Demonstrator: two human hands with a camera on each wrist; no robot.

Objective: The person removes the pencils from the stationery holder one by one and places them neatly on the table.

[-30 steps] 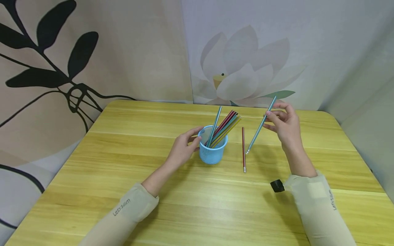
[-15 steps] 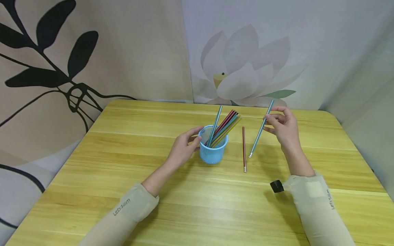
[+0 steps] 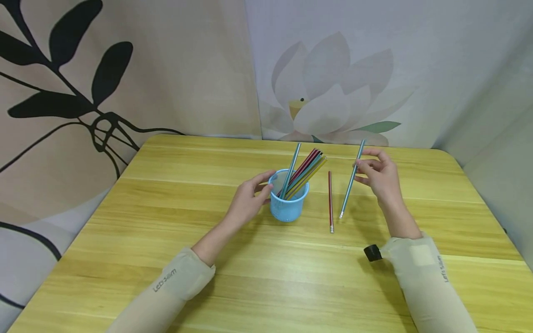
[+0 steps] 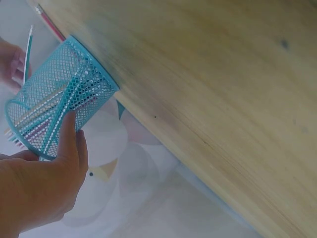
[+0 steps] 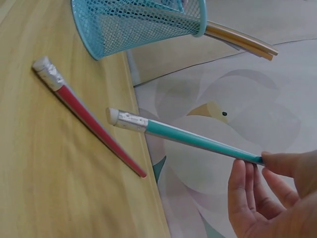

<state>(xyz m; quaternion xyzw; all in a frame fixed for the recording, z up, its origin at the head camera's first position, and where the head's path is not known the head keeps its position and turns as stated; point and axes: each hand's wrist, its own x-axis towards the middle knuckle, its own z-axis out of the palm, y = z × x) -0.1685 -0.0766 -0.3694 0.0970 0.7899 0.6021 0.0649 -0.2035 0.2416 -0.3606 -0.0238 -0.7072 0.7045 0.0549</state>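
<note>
My left hand point(image 3: 243, 202) holds the light blue mesh pencil cup point(image 3: 286, 211) at its left side, fingers at the rim and thumb along the wall. Red, teal and yellow pencils point(image 4: 37, 121) lean inside the cup, most of them tilted right. To the right, my right hand point(image 3: 384, 179) pinches a teal pencil point(image 5: 193, 141) between thumb and fingers. Its white eraser end points down, close over the table. A red pencil point(image 3: 331, 202) with a white eraser lies on the table between the cup and the held pencil.
The wooden table point(image 3: 258, 277) ends at a fabric backdrop point(image 3: 200, 69) printed with leaves and a flower. A small black block point(image 3: 372, 253) sits beside the right sleeve cuff point(image 3: 405, 247).
My right hand has moved left and a little nearer with the teal pencil, whose eraser end is lower and whose shaft is more upright. My left hand and the cup have stayed in place.
</note>
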